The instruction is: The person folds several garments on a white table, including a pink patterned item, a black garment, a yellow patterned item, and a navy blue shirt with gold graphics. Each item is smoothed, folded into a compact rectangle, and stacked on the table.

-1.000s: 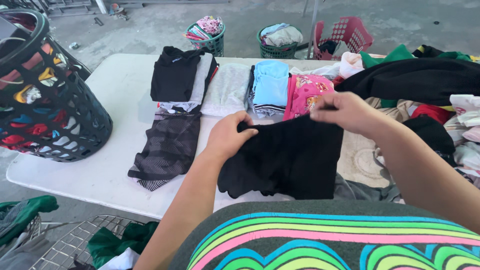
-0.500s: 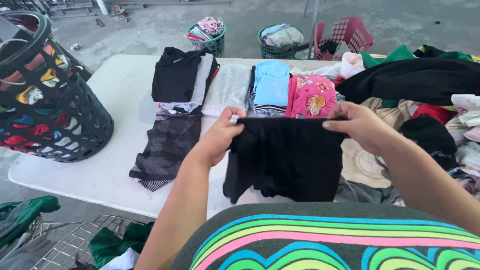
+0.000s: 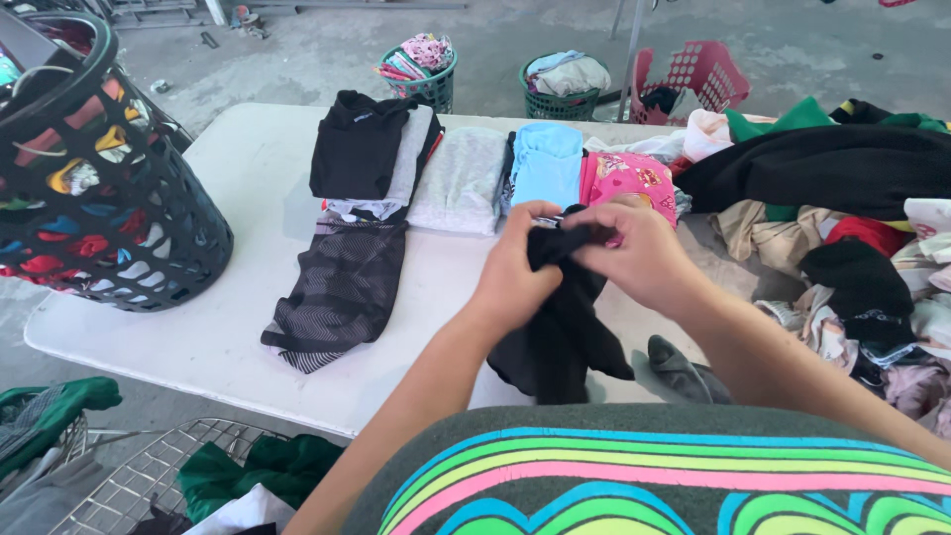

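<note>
Both hands, left [image 3: 517, 267] and right [image 3: 634, 253], grips pinching black cloth [image 3: 560, 327] bunched above white desk [image 3: 248, 178], beside folded clothes [image 3: 461, 178].

The left hand [image 3: 515, 272] and right hand [image 3: 639, 253] are now right together, knuckles nearly touching, where a second ago they sat well apart, pinching the two top corners of the soft black cloth garment [image 3: 560, 332]. That garment was stretched out wide and flat like a curtain; now it is folded in on itself, a narrow bunched strip dangling toward six o'clock from the joined fingers. With it narrowed, more of the white plastic folding table [image 3: 238, 188] shows at three o'clock of the strip, and a crumpled dark grey piece of cloth [image 3: 684, 369] lies uncovered there, just beside the black garment's lower end.
</note>
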